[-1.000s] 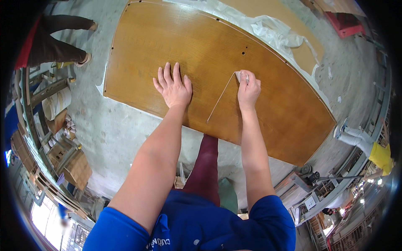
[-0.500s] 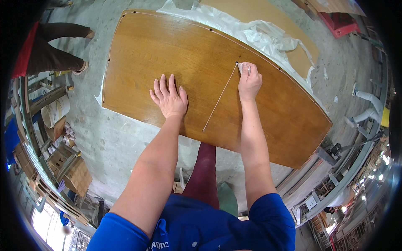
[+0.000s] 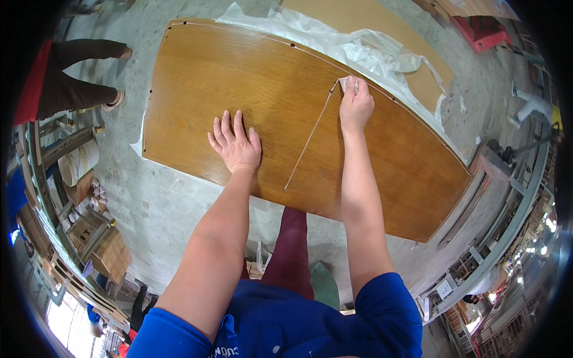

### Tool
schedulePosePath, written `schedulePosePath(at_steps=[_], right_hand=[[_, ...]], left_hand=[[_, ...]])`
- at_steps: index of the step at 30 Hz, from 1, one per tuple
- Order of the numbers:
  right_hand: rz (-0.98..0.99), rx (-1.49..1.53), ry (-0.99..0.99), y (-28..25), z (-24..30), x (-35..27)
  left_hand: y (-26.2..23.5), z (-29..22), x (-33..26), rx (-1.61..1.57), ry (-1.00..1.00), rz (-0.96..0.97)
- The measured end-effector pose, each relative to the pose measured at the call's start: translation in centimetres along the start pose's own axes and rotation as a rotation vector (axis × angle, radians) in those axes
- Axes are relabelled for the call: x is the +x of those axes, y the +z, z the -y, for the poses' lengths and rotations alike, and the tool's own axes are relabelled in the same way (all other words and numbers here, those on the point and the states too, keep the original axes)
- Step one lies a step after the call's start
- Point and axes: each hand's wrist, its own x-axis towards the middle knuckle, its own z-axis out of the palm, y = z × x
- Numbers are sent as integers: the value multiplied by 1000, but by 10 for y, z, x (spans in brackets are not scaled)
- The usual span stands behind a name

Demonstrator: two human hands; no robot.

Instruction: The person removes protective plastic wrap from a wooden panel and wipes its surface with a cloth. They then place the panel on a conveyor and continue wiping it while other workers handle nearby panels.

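Note:
A large brown wooden panel (image 3: 203, 77) with curved edges and several small dark holes lies in front of me. My left hand (image 3: 236, 146) rests flat on its middle, fingers spread. My right hand (image 3: 357, 110) pinches a small whitish plastic squeeze bag (image 3: 344, 84), its tip at the panel's surface toward the far edge. From that tip a thin pale bead (image 3: 309, 137) runs straight back toward the near edge, passing a dark hole. Another pale line (image 3: 325, 58) follows the far edge. Most of the bag is hidden in my fingers.
White plastic sheeting (image 3: 370, 56) and brown cardboard (image 3: 334, 12) lie beyond the panel. A person in dark trousers (image 3: 83, 95) stands at the left, near a metal rack (image 3: 65, 143) with boxes. At the right a person's leg (image 3: 531, 106) shows beside a wheeled handle (image 3: 525, 148).
My right hand has moved slightly away from me, and the bead now reaches past the dark hole toward the far edge. My left hand stays flat on the panel.

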Motion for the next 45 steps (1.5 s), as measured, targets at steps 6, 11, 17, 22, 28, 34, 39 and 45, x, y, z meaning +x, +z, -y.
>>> schedulePosePath(at_steps=[6, 11, 17, 22, 28, 34, 39, 45], right_hand=[[11, -120, 80, 1, 8, 15], [37, -133, 204, -24, 15, 10], [76, 928, 789, -102, 18, -84], [111, 1801, 1177, -194, 36, -232], [-298, 1624, 1299, -234, 78, -438], [-567, 1711, 1190, -255, 115, -532], [-721, 1834, 840, -305, 130, -582], [-983, 1830, 507, -386, 134, -653]], left_hand=[[-1, 0, 2, 3, 10, -32], [-5, -3, 6, 7, 45, -71], [-20, 2, -4, 21, 107, -179], [-30, 10, -20, 104, 85, -129], [-98, 54, -41, -25, 824, 122], [-117, 99, -116, 256, 1285, 677], [-117, 64, -244, 195, 1559, 969], [-162, -56, -406, -153, 1774, 1160]])
